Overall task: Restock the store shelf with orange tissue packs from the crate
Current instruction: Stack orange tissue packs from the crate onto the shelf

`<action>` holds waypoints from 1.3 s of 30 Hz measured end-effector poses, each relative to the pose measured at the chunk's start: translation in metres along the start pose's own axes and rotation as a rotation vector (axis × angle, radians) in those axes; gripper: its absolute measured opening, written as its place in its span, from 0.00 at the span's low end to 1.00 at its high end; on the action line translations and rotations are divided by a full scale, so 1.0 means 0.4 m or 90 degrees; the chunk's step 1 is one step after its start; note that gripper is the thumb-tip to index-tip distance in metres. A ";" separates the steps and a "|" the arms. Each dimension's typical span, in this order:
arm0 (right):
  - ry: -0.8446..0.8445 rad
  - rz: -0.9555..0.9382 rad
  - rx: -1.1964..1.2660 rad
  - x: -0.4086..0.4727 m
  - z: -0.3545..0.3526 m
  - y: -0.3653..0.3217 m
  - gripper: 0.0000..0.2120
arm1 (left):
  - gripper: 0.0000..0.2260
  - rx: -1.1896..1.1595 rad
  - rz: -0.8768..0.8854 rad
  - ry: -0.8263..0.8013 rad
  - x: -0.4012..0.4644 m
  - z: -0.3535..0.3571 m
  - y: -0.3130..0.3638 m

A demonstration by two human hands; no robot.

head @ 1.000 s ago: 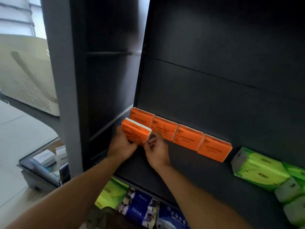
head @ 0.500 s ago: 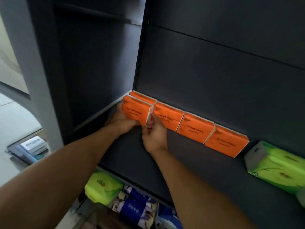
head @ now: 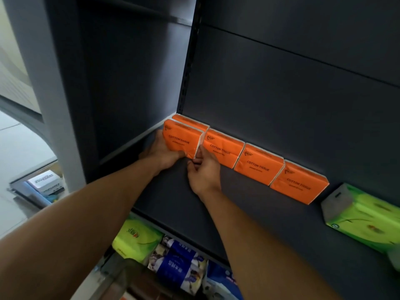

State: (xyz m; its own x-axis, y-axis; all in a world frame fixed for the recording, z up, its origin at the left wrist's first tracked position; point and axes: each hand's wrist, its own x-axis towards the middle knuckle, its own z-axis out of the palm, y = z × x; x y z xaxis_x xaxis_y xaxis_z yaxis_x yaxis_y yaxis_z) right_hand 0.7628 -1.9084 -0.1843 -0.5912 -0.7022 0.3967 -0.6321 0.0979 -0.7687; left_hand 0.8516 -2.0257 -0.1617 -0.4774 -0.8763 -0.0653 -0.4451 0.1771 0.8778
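Observation:
An orange tissue pack marked "COTTON TISSUE" stands upright at the far left of the dark shelf, in front of another orange pack. My left hand grips its left and lower edge. My right hand pinches its right white end. To the right, three more orange packs stand in a row against the shelf's back wall. No crate shows in the head view.
Green tissue packs lie at the shelf's right end. On the level below sit a yellow-green pack and blue-and-white packs. A dark side panel closes the shelf on the left. White boxes lie on a low surface at far left.
Both hands carried the orange pack back and down onto the shelf, setting it upright in front of the leftmost pack. The camera has come closer to the shelf.

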 end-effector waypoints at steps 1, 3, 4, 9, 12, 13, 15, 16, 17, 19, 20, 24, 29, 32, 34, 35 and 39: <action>-0.002 0.001 0.001 0.001 0.001 0.001 0.18 | 0.51 0.006 0.000 0.001 0.001 0.000 -0.001; -0.001 0.013 0.005 0.005 0.002 0.006 0.17 | 0.51 0.025 0.005 0.007 0.000 0.003 -0.002; 0.002 0.025 0.005 0.006 0.002 0.005 0.16 | 0.51 0.028 0.015 0.014 -0.003 0.003 -0.001; 0.010 0.121 0.010 -0.015 -0.021 -0.022 0.14 | 0.46 0.047 0.097 0.105 -0.057 -0.012 -0.026; -0.056 0.266 0.075 -0.055 -0.062 -0.064 0.09 | 0.26 0.092 0.226 0.169 -0.154 -0.032 -0.047; -0.080 0.289 0.086 -0.081 -0.082 -0.081 0.06 | 0.19 0.110 0.276 0.165 -0.196 -0.041 -0.056; -0.116 0.290 0.076 -0.152 -0.128 -0.114 0.04 | 0.08 0.118 0.346 0.139 -0.291 -0.055 -0.063; -0.127 0.286 0.071 -0.194 -0.152 -0.127 0.03 | 0.05 0.121 0.368 0.127 -0.339 -0.061 -0.065; -0.135 0.283 0.069 -0.236 -0.173 -0.141 0.02 | 0.03 0.128 0.388 0.119 -0.389 -0.066 -0.064; -0.145 0.280 0.067 -0.320 -0.210 -0.166 0.01 | 0.02 0.165 0.433 0.115 -0.488 -0.072 -0.062; -0.150 0.274 0.064 -0.360 -0.223 -0.176 0.02 | 0.02 0.185 0.455 0.111 -0.540 -0.074 -0.062; -0.133 0.206 0.040 -0.521 -0.259 -0.202 0.11 | 0.02 0.197 0.481 0.048 -0.732 -0.065 -0.090; -0.187 0.202 -0.052 -0.777 -0.300 -0.156 0.02 | 0.02 0.195 0.363 -0.102 -0.914 -0.040 -0.224; -0.245 0.236 -0.226 -0.930 -0.321 -0.063 0.03 | 0.05 0.193 0.278 -0.195 -0.992 -0.039 -0.292; -0.326 0.301 -0.322 -1.015 -0.334 -0.011 0.06 | 0.05 0.215 0.252 -0.259 -1.022 -0.040 -0.305; -0.364 0.332 -0.352 -1.050 -0.336 0.010 0.06 | 0.04 0.220 0.242 -0.277 -1.032 -0.041 -0.305; -0.454 0.418 -0.374 -1.116 -0.328 0.037 0.09 | 0.07 0.178 0.174 -0.268 -1.080 -0.041 -0.325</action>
State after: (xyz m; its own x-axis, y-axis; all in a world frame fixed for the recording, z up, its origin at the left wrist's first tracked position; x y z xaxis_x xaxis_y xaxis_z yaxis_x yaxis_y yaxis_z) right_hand 0.9516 -1.5011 -0.3070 -0.5939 -0.6159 -0.5177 -0.5530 0.7798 -0.2933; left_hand 1.1280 -1.6776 -0.2400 -0.8385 -0.5378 -0.0877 -0.4191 0.5336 0.7346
